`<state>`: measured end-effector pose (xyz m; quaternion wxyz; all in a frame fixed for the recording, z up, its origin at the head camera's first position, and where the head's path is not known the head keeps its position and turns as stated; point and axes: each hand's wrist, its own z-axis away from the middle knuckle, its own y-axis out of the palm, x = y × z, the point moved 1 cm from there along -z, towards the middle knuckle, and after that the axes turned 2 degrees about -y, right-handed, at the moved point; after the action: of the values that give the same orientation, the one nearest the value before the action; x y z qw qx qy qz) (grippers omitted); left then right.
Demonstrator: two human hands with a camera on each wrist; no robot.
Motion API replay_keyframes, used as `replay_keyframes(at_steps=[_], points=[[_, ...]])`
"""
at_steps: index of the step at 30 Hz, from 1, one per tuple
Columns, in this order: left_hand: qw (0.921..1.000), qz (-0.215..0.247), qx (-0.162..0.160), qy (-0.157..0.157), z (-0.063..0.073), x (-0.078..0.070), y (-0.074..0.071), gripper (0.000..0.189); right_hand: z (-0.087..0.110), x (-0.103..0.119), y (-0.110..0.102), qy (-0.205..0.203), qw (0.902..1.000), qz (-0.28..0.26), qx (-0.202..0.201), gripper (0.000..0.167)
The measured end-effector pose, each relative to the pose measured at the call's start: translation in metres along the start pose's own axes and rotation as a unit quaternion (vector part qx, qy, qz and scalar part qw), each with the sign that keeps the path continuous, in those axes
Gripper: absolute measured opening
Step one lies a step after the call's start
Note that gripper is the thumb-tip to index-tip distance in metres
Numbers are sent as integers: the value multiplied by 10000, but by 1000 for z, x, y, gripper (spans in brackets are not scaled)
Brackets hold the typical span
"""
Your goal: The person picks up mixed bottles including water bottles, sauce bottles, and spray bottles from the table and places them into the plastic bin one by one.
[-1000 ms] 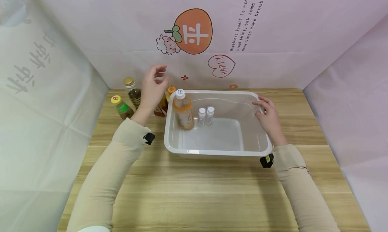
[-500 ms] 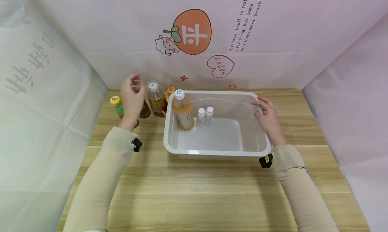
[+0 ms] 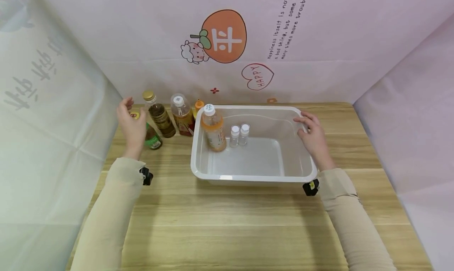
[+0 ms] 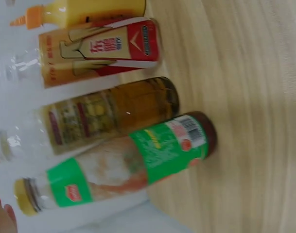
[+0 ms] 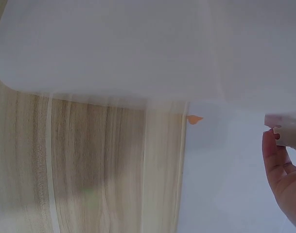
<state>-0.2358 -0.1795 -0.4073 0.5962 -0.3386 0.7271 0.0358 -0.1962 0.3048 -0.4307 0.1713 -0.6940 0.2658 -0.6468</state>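
My left hand (image 3: 131, 126) is beside a sauce bottle (image 3: 153, 140) with a yellow cap and green labels, overlapping its upper part in the head view. In the left wrist view the fingertips (image 4: 6, 216) are near the bottle's cap, fingers loosely bent. My right hand (image 3: 315, 139) holds the right rim of a grey-white plastic tub (image 3: 252, 178), thumb inside and fingers over the edge. Inside the tub, at its left end, stand an orange-brown bottle with a white cap (image 3: 215, 135) and two small clear shakers with white lids (image 3: 239, 136).
Between the sauce bottle and tub stand a gold-capped dark bottle (image 3: 161, 117), a clear-necked bottle with a red and yellow label (image 3: 183, 119) and a yellow squeeze bottle (image 4: 101, 12). A printed cloth wall (image 3: 159, 34) rises behind the wooden table (image 3: 230, 227).
My left hand has moved left and down from above the back bottles, past the gold-capped bottle, to the green-labelled sauce bottle. My right hand stays on the tub rim.
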Motion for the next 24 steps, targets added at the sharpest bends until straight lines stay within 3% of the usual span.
replay_keyframes(at_steps=[4,7,14,24], points=[[9988,-88,34,-477,0,9,-5,42,0,0,0,-13,10000,-29,5,36],[9978,-167,36,-637,1,14,-7,43,0,0,0,-27,10000,-80,-15,36],[9973,-138,-99,-716,2,24,-8,45,0,1,0,-59,10000,-38,-24,36],[9962,-267,102,-827,5,35,-10,48,0,-1,1,-83,10000,-17,32,36]])
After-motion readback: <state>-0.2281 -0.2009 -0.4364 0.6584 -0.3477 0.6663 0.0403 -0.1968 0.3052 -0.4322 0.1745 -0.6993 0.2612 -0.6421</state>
